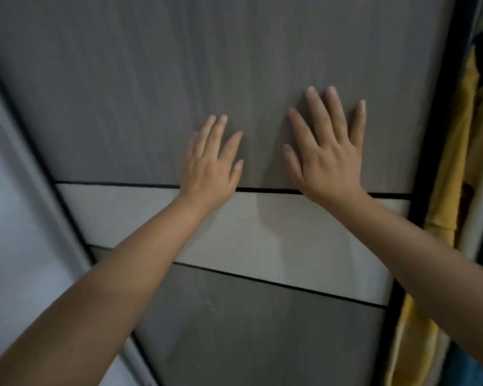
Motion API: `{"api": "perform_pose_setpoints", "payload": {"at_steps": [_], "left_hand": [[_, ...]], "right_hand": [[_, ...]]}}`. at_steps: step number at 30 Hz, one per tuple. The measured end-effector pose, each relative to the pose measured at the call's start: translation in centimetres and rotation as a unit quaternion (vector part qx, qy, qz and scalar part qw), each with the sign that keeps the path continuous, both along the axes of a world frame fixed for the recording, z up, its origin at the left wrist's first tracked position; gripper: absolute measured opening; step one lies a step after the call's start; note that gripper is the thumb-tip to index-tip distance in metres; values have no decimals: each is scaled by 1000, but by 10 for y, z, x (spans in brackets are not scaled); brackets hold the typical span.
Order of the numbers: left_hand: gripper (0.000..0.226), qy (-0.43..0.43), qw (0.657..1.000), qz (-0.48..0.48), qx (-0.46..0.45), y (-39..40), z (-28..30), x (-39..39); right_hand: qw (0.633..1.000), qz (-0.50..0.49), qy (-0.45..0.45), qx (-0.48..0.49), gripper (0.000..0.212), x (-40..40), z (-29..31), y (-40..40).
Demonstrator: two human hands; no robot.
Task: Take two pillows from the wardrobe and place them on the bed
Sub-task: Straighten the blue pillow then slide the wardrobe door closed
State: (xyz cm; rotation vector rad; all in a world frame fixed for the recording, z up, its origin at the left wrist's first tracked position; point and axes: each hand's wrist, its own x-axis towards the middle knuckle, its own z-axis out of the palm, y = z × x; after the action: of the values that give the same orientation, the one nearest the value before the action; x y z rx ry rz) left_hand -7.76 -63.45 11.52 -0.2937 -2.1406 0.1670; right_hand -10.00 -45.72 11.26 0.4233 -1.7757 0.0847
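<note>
Both palms flat on door (179, 79), fingers spread: left hand (211, 169), right hand (328, 160). No pillows visible yet (probably behind gap right of right hand, near yellow cloth (448, 174)). Expect soft, light, squashy; grab mid-body, hug both.

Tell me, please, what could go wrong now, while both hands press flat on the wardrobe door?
1. The left hand and right hand lie flat on the smooth sliding door with no handle, so the palms may slip instead of moving it.
2. Yellow fabric hangs right at the door's open edge; it could catch or get dragged.
3. No pillows are visible yet, so they may be behind this panel.
</note>
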Motion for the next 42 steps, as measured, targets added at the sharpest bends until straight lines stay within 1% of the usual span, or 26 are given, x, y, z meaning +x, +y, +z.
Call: {"api": "perform_pose_setpoints", "payload": {"at_steps": [2,5,8,12,16,20,24,27,32,37,42], "left_hand": [[51,18,996,-54,-74,-9,-1,-23],[58,58,984,-107,-130,-18,-3,-46],[59,95,974,-148,-146,-25,-5,-61],[58,124,964,-184,-143,-25,-6,-67],[59,165,958,-189,-141,-24,-9,-73],[60,209,948,-192,-145,-20,-12,-78],[61,213,946,-194,-146,-16,-14,-77],[62,221,944,-197,-148,-14,-14,-77],[62,222,941,-211,-146,-7,-15,-77],[63,234,940,-215,-124,6,-14,-76],[61,242,936,-234,-103,39,-17,-74]], "right_hand": [[998,-57,40,-7,43,-9,-9,-5],[987,-140,64,-40,47,-14,-19,-13],[976,-196,54,-84,51,-15,-25,-22],[969,-225,52,-87,54,-16,-25,-23],[970,-217,69,-86,52,-21,-25,-20],[974,-185,58,-115,49,-24,-26,-16],[979,-146,63,-126,46,-24,-28,-14],[980,-136,68,-127,45,-21,-29,-13],[978,-166,53,-117,48,-20,-29,-9],[979,-157,52,-122,47,-17,-28,6],[977,-151,40,-146,44,-12,-26,34]]}}
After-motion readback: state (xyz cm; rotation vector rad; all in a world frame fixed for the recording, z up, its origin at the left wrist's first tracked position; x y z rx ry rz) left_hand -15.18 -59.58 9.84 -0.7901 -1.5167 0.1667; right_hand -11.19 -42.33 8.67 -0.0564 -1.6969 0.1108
